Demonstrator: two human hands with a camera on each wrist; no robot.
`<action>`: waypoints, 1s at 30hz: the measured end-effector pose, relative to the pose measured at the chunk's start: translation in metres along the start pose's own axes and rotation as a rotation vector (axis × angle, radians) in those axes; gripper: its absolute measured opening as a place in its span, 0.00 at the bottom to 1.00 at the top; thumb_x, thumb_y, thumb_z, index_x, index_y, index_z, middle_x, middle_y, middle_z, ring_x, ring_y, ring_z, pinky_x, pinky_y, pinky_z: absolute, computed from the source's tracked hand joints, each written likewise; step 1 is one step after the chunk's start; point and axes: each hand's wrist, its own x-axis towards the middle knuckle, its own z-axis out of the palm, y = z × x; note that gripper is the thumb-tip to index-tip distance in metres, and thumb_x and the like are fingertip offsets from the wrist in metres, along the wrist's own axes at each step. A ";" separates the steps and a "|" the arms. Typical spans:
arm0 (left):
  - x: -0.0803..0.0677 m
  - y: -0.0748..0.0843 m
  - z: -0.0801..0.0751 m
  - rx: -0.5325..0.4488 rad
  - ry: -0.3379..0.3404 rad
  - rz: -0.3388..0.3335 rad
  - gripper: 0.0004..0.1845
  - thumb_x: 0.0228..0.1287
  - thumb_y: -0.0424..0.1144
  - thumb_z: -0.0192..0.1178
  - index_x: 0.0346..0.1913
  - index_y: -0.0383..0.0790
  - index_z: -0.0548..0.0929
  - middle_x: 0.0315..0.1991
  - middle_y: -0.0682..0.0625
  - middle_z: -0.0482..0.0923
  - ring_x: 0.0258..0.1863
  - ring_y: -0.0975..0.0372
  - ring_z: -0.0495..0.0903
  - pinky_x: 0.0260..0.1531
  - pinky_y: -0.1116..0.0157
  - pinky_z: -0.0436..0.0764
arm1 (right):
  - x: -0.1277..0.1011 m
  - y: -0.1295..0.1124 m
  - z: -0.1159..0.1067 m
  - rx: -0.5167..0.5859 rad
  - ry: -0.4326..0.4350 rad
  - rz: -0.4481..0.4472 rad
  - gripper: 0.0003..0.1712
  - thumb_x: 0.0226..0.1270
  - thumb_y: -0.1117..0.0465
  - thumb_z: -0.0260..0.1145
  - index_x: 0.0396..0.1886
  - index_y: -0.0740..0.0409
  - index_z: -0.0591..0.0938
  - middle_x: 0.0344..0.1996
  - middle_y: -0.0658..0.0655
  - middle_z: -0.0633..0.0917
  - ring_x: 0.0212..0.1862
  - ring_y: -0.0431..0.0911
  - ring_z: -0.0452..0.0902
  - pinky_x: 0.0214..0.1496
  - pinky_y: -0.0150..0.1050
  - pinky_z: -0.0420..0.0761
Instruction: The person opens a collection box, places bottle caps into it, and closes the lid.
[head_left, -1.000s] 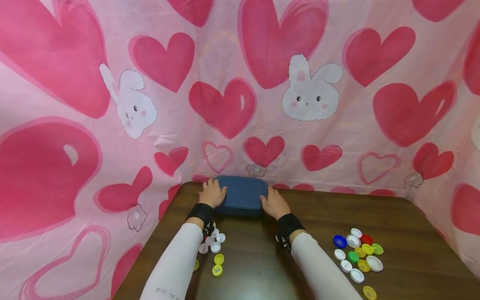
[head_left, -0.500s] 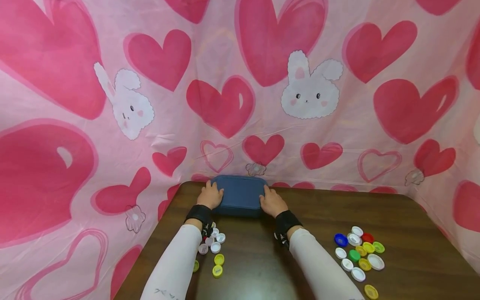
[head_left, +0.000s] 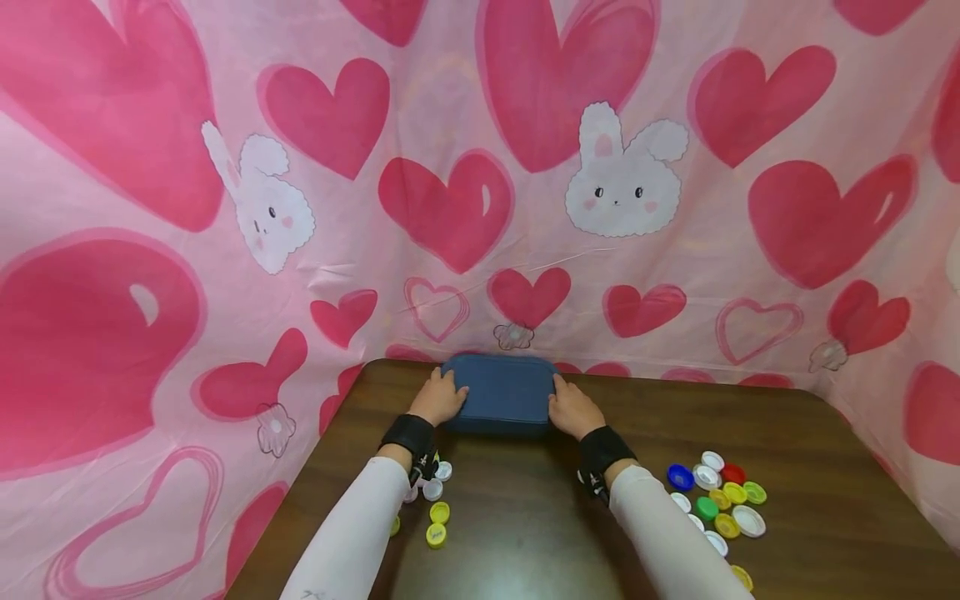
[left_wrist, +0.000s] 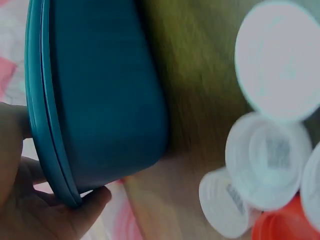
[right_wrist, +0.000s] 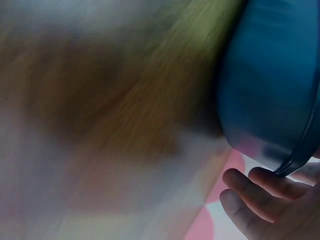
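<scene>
The brown counter (head_left: 525, 517) stands before a pink cloth with hearts (head_left: 480, 167), and a blue lidded box (head_left: 501, 393) rests at its far edge. The left hand (head_left: 438, 398) and right hand (head_left: 574, 410) hold the box at both ends, fingers (left_wrist: 92, 197) curled around its rim. Small bottle caps (head_left: 716, 500) lie in groups near each arm.

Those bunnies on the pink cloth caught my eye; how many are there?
2 whole ones: one white bunny at upper left, tilted, and another white bunny right of centre above the blue container. A white patch at the right edge may be a third, cut off.
</scene>
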 end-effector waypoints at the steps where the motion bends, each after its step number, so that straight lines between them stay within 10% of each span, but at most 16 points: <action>1: -0.002 0.002 0.001 -0.003 -0.004 0.001 0.33 0.76 0.47 0.54 0.72 0.24 0.65 0.73 0.25 0.57 0.68 0.35 0.68 0.67 0.44 0.69 | -0.002 0.003 -0.001 -0.003 0.003 -0.002 0.31 0.78 0.61 0.48 0.75 0.71 0.62 0.68 0.76 0.70 0.69 0.67 0.68 0.69 0.62 0.68; 30: -0.110 0.065 0.032 0.048 0.030 0.156 0.34 0.74 0.50 0.57 0.68 0.22 0.70 0.68 0.23 0.63 0.56 0.39 0.79 0.47 0.46 0.84 | -0.130 0.036 -0.026 -0.122 0.031 0.051 0.32 0.77 0.60 0.54 0.75 0.67 0.63 0.63 0.73 0.76 0.59 0.69 0.77 0.57 0.66 0.76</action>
